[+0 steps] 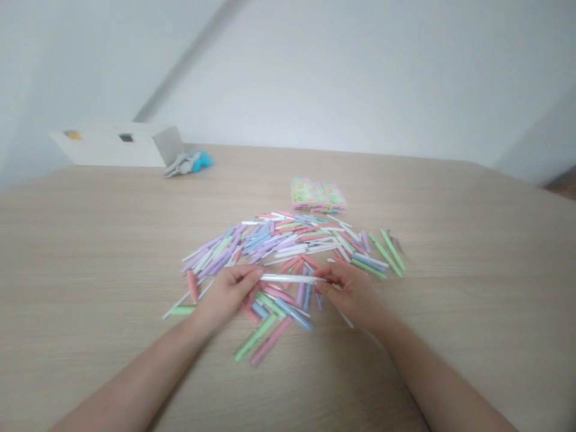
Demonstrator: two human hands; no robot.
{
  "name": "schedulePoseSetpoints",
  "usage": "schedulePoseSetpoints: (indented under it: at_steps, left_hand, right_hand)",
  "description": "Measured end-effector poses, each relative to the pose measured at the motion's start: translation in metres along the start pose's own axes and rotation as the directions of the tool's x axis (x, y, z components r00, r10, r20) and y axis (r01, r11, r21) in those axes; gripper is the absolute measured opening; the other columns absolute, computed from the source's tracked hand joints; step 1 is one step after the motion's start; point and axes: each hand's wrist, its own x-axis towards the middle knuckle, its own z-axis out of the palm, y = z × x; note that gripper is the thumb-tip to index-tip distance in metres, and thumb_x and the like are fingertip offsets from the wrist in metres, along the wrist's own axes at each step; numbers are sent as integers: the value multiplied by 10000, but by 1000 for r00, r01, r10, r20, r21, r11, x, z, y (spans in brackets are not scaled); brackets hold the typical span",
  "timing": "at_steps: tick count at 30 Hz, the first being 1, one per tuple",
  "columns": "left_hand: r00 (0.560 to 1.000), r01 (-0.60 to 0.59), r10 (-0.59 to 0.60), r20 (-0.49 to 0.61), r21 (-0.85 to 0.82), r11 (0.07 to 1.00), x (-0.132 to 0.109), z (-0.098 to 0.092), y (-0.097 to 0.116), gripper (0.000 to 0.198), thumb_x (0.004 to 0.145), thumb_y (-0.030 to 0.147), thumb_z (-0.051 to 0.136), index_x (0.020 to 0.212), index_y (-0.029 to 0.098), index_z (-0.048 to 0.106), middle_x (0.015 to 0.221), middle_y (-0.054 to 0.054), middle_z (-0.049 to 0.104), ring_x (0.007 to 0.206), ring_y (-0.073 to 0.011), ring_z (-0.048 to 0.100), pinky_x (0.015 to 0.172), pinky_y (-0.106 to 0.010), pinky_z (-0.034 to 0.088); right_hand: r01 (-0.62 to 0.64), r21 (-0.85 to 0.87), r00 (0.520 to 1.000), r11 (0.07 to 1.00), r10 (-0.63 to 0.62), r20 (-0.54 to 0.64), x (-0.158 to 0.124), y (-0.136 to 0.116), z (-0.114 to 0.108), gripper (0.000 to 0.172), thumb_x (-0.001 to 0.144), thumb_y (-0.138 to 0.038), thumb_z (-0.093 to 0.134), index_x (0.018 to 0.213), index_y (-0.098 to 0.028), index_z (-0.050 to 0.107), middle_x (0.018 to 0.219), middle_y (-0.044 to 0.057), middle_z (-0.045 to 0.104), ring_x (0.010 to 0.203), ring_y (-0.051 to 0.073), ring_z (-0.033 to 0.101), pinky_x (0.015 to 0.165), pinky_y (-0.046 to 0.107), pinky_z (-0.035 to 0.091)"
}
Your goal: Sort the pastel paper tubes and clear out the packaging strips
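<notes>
A white stick-like piece (290, 278) is stretched level between my two hands, above a heap of coloured pieces. My left hand (231, 291) pinches its left end between thumb and fingers. At the other end, my right hand (348, 293) is closed on it. Beneath and around them lie many slim tubes and sticks in purple, pink, blue, green and white. A green tube (255, 338) and a pink tube (272, 341) lie nearest to me. Blur hides the finer details of the held piece.
Behind the heap sits a stack of green and pink patterned packets (317, 195). A white box (114, 147) stands at the back left, with a grey and blue crumpled item (189, 162) beside it. Two green tubes (393, 252) lie to the right of the heap on the wooden table (472, 270).
</notes>
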Motion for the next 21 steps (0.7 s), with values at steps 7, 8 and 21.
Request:
schedulePoseSetpoints:
  at_steps: [7,8,21]
  left_hand:
    - [1000,11,-10,-6,41,999,-2,2,5,355,840,497,551,814,152,629,477,63,427,407,-114,498,379,-228,504]
    - [1000,12,-11,-16,56,998,-3,2,6,352,844,495,547,853,154,635,478,64,433,408,-119,512,375,-223,496]
    - [989,-99,102,-107,31,995,1,1,6,518,809,415,632,1236,178,458,728,16,639,458,-89,541,410,-185,452]
  right_hand:
    - [-93,145,995,985,87,46,1,7,2,135,836,-289,567,868,-169,620,701,-1,680,618,142,630,562,232,459]
    - [-81,125,996,989,76,41,1,6,2,128,835,-283,568,862,-170,622,703,-2,680,628,142,630,573,234,461]
    - [21,-306,985,952,-72,-155,10,12,-12,208,870,-247,515,968,-199,692,831,23,700,736,162,600,655,258,425]
